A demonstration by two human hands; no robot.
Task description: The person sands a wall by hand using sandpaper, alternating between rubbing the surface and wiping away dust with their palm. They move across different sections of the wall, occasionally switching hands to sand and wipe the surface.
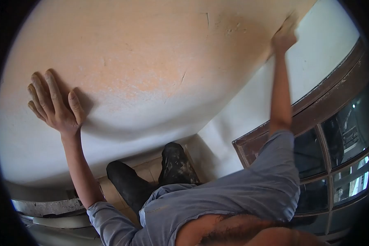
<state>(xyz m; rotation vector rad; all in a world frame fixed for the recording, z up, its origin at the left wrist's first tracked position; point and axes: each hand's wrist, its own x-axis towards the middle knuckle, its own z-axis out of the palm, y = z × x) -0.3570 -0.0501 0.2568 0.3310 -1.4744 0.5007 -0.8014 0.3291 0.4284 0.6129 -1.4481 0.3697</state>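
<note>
My left hand [57, 104] lies against the peach-and-white wall [151, 49], its fingers stretched and spread, with nothing in it. Pale dust coats the fingers. My right hand [285, 35] is raised high at the corner where the peach wall meets the white side wall [315, 53]. Motion blur smears its fingers, so I cannot make out whether they hold anything. Near the right hand the peach paint has cracks and small chipped marks. Lower down, the peach colour fades in a scuffed, patchy band into white.
On the right, a brown-framed window [303, 108] with dark glass panes sits close under my right arm. Tiled floor [115, 192] shows around my dark, dust-marked trouser legs. At the lower left is a grey, worn-edged ledge or stacked object [49, 207].
</note>
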